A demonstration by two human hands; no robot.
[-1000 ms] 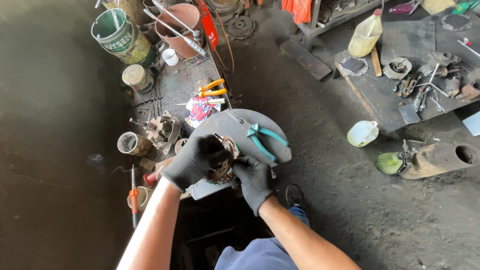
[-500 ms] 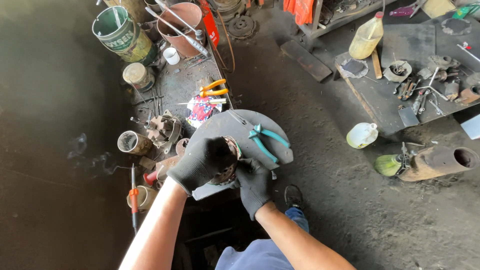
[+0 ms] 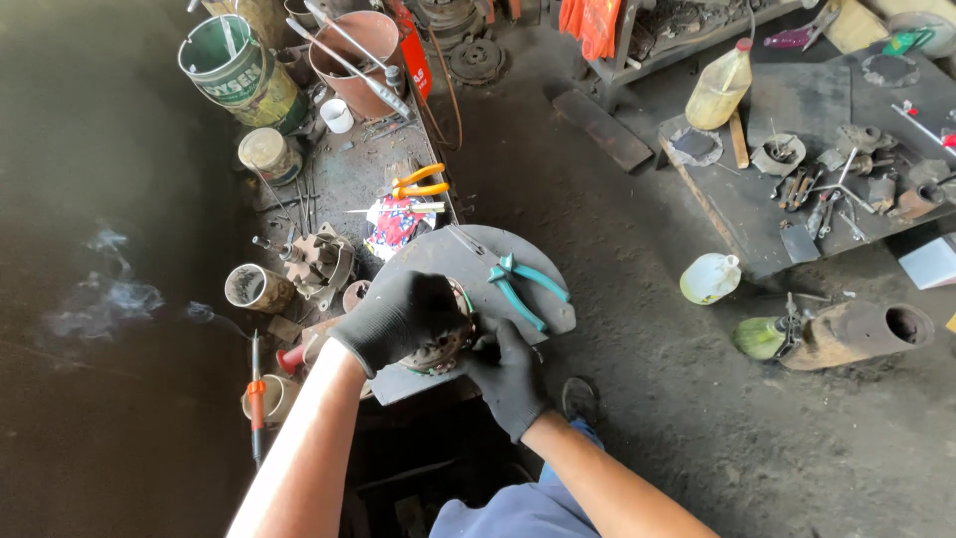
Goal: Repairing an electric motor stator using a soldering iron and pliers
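Both gloved hands are clamped on a grimy round motor part (image 3: 443,344) with copper windings, sitting at the near edge of the grey metal plate (image 3: 448,261). Left hand (image 3: 398,319) wraps over the top, right hand (image 3: 508,374) grips its side. Teal pliers (image 3: 523,287) lie just beside it. The green bucket (image 3: 234,70) and copper-coloured bucket (image 3: 358,50) at the far end hold rods.

Matt black knit gloves, a dull grey metal plate (image 3: 438,261), and glossy teal plastic-handled pliers (image 3: 528,287).
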